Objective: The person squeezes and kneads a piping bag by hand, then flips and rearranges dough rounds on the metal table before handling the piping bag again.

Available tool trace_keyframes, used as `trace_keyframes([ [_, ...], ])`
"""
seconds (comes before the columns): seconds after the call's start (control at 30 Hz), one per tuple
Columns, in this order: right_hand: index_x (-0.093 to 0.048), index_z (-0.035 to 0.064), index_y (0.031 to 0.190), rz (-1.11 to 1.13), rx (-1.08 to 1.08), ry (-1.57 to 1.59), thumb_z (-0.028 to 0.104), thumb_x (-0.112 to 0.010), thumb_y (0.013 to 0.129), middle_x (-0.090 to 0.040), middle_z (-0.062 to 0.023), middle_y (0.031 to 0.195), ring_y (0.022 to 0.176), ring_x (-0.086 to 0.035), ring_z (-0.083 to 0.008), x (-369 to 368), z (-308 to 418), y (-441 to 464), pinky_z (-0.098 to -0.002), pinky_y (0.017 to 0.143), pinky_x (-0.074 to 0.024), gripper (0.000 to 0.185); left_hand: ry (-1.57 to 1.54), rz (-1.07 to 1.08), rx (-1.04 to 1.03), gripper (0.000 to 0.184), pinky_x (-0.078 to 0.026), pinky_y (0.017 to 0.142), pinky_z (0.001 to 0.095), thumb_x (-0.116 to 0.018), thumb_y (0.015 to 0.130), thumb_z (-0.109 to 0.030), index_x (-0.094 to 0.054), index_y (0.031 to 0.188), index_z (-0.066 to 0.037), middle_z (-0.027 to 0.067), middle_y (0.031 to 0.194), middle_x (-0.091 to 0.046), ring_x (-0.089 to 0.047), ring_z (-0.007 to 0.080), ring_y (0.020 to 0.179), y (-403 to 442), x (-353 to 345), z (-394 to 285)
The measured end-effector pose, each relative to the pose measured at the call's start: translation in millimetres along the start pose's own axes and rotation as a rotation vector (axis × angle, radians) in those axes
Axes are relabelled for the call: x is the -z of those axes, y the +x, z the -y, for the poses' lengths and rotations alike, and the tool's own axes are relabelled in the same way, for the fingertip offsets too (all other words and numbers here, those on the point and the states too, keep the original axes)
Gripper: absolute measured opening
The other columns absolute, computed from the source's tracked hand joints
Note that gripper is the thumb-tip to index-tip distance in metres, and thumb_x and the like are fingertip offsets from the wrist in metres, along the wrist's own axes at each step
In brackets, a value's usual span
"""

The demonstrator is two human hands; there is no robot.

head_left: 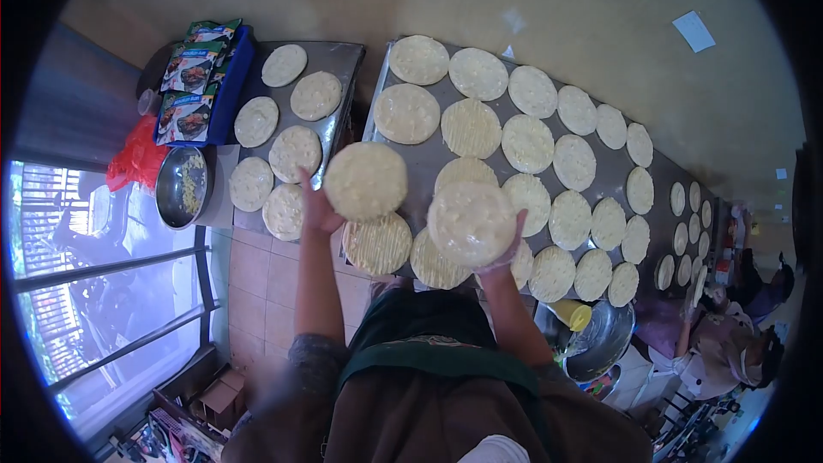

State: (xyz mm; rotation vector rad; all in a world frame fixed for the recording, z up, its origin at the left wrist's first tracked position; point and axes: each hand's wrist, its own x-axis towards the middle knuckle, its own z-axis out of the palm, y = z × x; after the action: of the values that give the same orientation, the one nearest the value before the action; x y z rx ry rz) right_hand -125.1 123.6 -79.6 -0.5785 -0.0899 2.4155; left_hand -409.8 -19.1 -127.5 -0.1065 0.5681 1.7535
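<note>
My left hand point(320, 209) is closed on the edge of a round, pale pizza base point(366, 182), held up over the gap between two metal tables. In my right hand point(504, 255) is another pizza base point(471, 225) with a bumpy, shiny top, gripped at its lower right edge. It hangs above the main metal table point(411, 173) and partly hides a striped pizza base point(465, 173) behind it. Below the left one lies a pizza base with creamy stripes point(377, 244). Rows of similar bases cover the main table, some striped, some plainly coated.
On the left, a smaller metal table point(339, 113) holds several pizza bases, a blue crate point(230, 90) of printed packets and a metal bowl point(182, 189) with pale bits. A large bowl point(604, 339) and a yellow-topped container point(576, 317) stand at right. Co-workers point(716, 343) are farther right.
</note>
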Motion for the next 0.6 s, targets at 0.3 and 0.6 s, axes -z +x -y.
trace_keyframes([
  [0.3,-0.031,0.0063,0.138,0.039,-0.132,0.117,0.08,-0.027,0.077,-0.035,-0.0156,0.141,0.128,-0.036,-0.0361,11.9,-79.5,91.6,-0.0512,0.106,-0.0277,0.096,-0.036,-0.088,-0.33,0.094,-0.023,0.108,0.0509,-0.029,0.082,-0.074,-0.023,0.141,-0.001,0.0177,0.145,-0.027,-0.029,0.0336,0.133,-123.5,2.5,-53.2],
  [0.6,-0.028,-0.0015,0.138,-0.124,-0.088,0.114,0.075,-0.026,0.081,-0.036,-0.0192,0.139,0.129,-0.034,-0.033,5.6,-87.9,120.5,-0.0454,0.109,-0.0227,0.095,-0.016,-0.021,-0.38,0.094,-0.026,0.107,0.0501,-0.029,0.082,-0.074,-0.022,0.141,-0.001,0.0184,0.145,-0.026,-0.029,0.0339,0.133,-135.4,-11.1,-52.0],
])
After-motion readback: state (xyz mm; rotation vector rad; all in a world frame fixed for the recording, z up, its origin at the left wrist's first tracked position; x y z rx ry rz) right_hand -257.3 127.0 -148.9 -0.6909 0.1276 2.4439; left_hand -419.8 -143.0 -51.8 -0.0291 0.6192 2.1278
